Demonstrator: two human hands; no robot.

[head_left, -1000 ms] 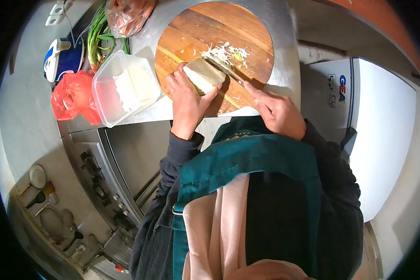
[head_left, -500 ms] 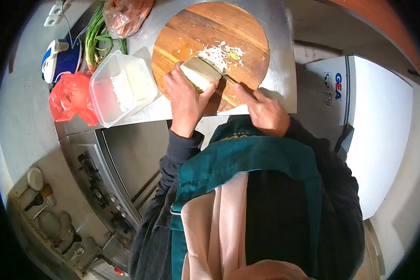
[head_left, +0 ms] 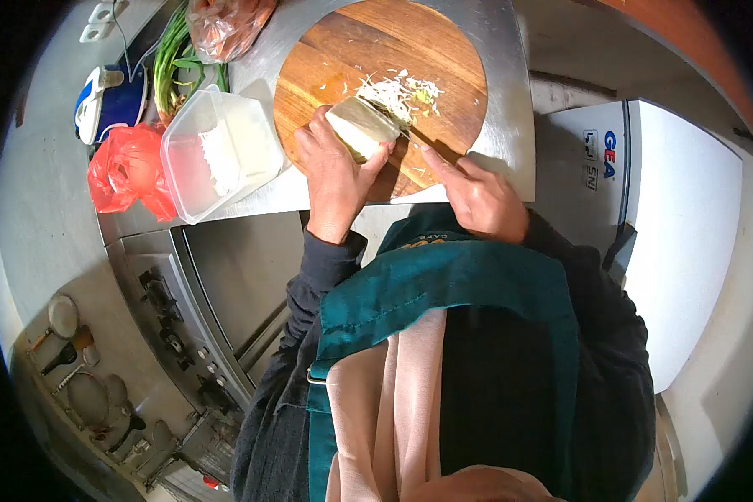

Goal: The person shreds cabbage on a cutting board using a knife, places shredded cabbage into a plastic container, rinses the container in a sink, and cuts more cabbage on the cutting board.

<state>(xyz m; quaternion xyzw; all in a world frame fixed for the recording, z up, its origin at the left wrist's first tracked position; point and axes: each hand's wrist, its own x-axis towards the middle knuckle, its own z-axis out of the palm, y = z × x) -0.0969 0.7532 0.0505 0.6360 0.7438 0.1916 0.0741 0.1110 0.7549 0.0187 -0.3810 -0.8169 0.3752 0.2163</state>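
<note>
Left hand (head_left: 333,180) pinched cabbage (head_left: 360,125) between thumb and fingers, on board (head_left: 343,50) just ahead. Right hand (head_left: 487,201) wrapped round knife (head_left: 406,133), forefinger extended; blade at cabbage's right-hand face. Judged: even, thin strokes and left thumb tucked clear of edge served best. Shreds (head_left: 393,94) lay ahead of hands. Steel counter (head_left: 510,92) under board; tub (head_left: 181,171) left of left hand; fridge (head_left: 686,217) right of right.

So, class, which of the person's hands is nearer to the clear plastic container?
Left. The left hand, holding the pale block, is just right of the container; the right hand is farther right, beyond the block.
</note>
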